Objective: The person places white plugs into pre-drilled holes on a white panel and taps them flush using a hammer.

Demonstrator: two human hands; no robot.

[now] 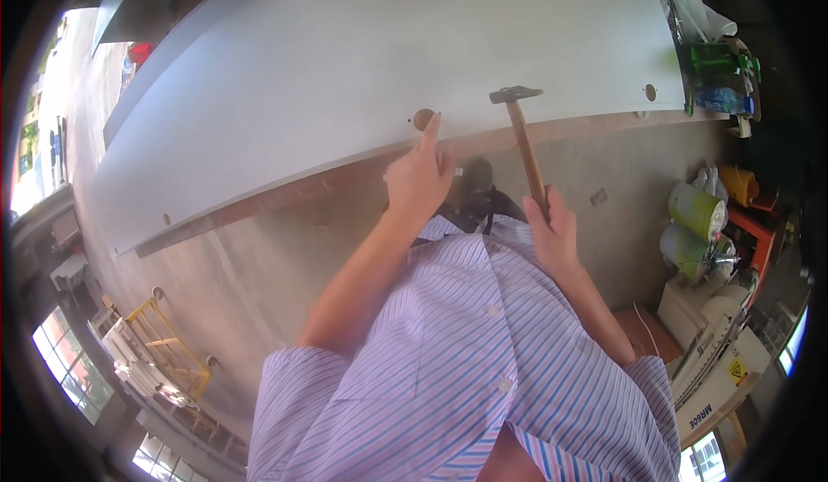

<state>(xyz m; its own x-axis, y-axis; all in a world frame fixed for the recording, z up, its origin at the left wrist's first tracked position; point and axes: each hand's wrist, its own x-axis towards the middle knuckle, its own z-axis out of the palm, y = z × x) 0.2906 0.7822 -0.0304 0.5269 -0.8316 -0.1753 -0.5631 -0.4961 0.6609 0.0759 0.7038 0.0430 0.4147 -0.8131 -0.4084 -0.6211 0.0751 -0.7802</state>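
Here, my left hand reaches over the near edge of the white board, index finger stretched to the right rim of a round hole, the other fingers loosely bent and gripping nothing. My right hand is wrapped around the lower handle of the hammer — its head shows over the board, right of that hole, though I cannot tell whether they touch. Farther right lies another hole — near a green bottle.

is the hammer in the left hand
No, the right hand grips the hammer by its handle, while the left hand extends a finger over the board.
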